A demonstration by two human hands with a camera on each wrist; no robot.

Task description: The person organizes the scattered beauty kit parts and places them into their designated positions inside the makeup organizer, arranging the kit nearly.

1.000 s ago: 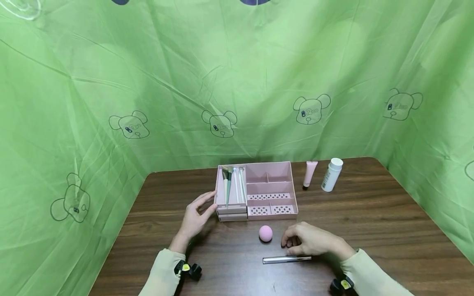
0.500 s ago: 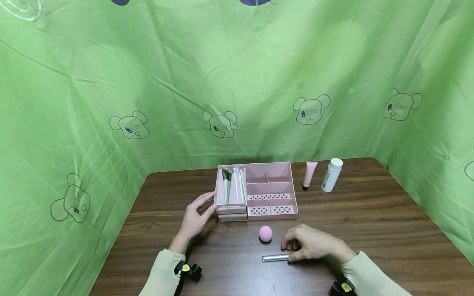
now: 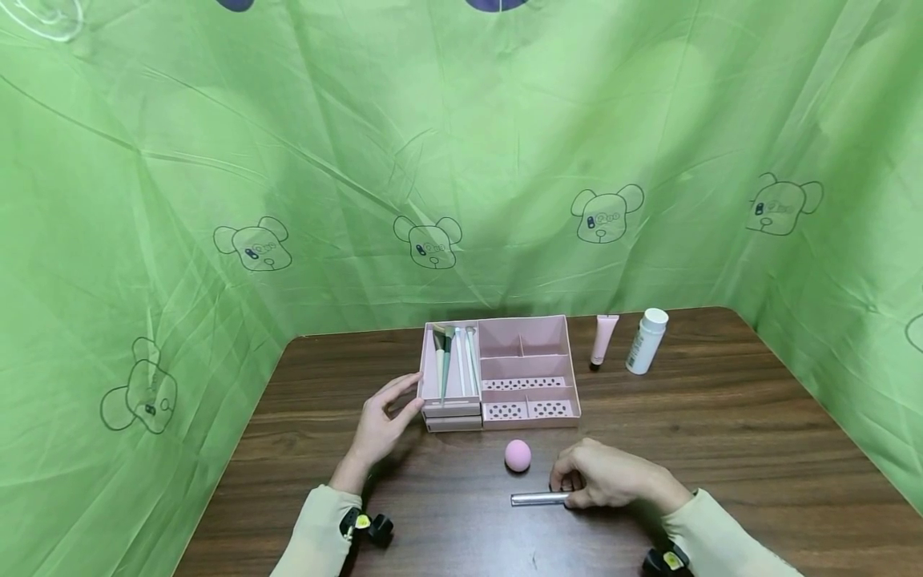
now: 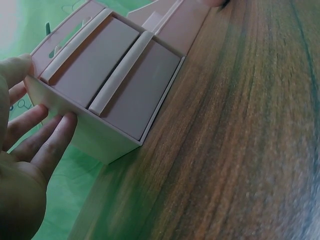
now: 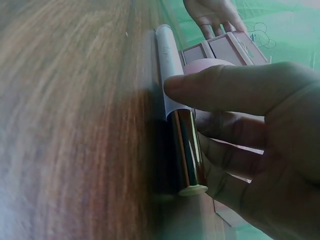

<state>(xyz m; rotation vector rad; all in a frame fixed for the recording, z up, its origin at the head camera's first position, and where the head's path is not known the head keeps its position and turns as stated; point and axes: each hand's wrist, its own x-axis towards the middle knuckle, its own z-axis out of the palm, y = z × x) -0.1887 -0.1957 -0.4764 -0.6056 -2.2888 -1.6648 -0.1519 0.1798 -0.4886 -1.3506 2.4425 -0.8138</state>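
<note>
In the head view my right hand [image 3: 606, 475] pinches a slim silver cosmetic tube [image 3: 537, 499] between thumb and fingers, low over the table. The right wrist view shows the thumb on the pale part of the tube [image 5: 172, 65], with its shiny metallic end [image 5: 187, 150] pointing toward the camera. My left hand [image 3: 378, 429] rests on the left side of a pink organizer [image 3: 530, 422], its fingers fairly straight against the side wall [image 4: 92, 132] and thumb near the front corner. Makeup brushes [image 3: 445, 361] lie in the organizer's left top tray. A pink ball-shaped sponge [image 3: 517, 455] sits before the organizer.
To the organizer's right are a pink squeeze tube [image 3: 603, 340] and a white bottle [image 3: 646, 340] with a white cap. Two drawers [image 4: 95, 55] face the front under the brush tray. Green cloth [image 3: 505, 160] hangs behind the dark wooden table [image 3: 303, 449].
My right hand has come down on the silver tube and taken hold of it; the tube has shifted slightly up in the head view. The left hand stays put.
</note>
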